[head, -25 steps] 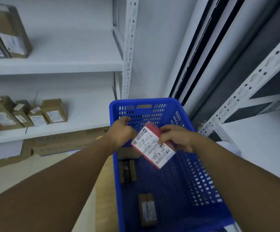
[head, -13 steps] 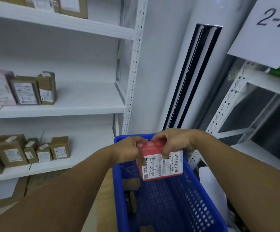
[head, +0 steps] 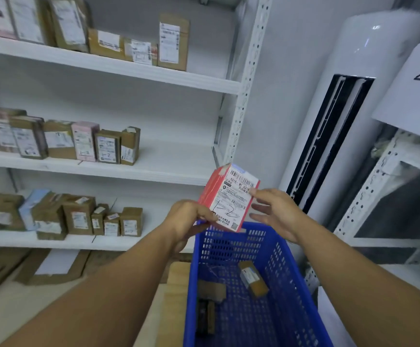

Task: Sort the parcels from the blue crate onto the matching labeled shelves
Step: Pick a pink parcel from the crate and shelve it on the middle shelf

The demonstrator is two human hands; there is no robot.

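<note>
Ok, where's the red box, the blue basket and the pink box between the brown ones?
red box (head: 230,200): head view, on its white label.
blue basket (head: 229,246): head view, on its far wall.
pink box (head: 84,142): head view, on its front face.

Left hand (head: 187,219), right hand (head: 276,214) bare; forearms (head: 103,296) bare to frame edge.

A red cardboard parcel (head: 229,199) hangs over the far end of a blue perforated plastic crate (head: 286,284), between the left hand (head: 186,221) and the right hand (head: 276,211). In the crate lie small brown cardboard boxes (head: 254,281). To its left stands white metal shelving (head: 178,166); behind it, to the right, a tall white air conditioner (head: 354,58).
</note>
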